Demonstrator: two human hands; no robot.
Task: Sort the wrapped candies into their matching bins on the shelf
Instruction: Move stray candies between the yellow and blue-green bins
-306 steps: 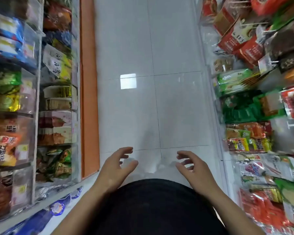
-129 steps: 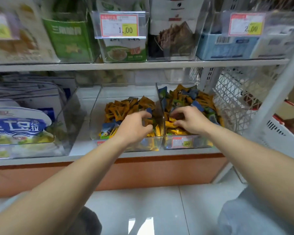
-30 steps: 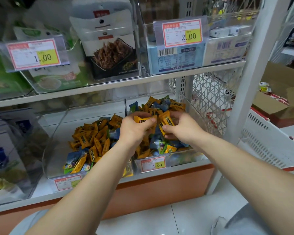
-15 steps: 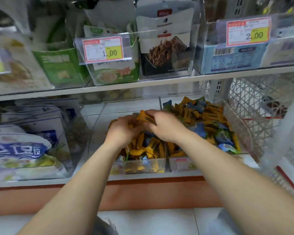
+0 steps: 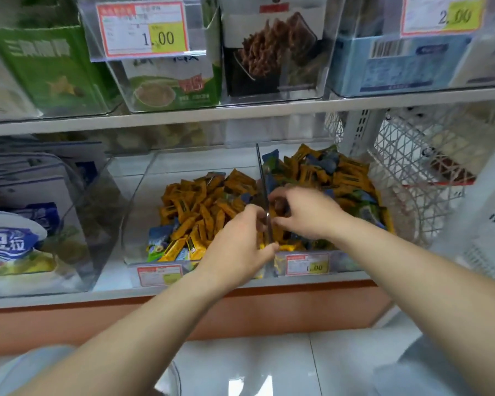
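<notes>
Candies in shiny wrappers sit in two clear bins, side by side on the low shelf (image 5: 240,287). The head view is the only view.

The left bin (image 5: 137,224) holds mostly orange candies (image 5: 195,201). A few blue candies (image 5: 158,238) are mixed in near its front. The right bin (image 5: 352,262) holds orange and blue ones all jumbled up. So I think the sorting is only partly done.

Both hands meet at the thin clear wall (image 5: 260,172) between the bins. I think that is because candies cross from one bin to the other there. The left hand (image 5: 237,247) is low over the left bin, with its back to the camera. Its fingers are hidden, so I cannot tell if they hold a candy. The right hand (image 5: 309,215) hovers over the right bin. Its fingers (image 5: 283,192) are curled, with the thumb close under them, as if picking. The picture is blurry there, so I cannot tell if a candy is pinched.

Now the counting. I see two hands, two candy bins, and one wall between them. Each bin has one small price tag (image 5: 307,264) on its front, so that makes two. Two bigger tags (image 5: 142,30) hang on the shelf above. One white wire basket (image 5: 412,155) stands just to the right of the right bin. The candies are too many to count.
</notes>
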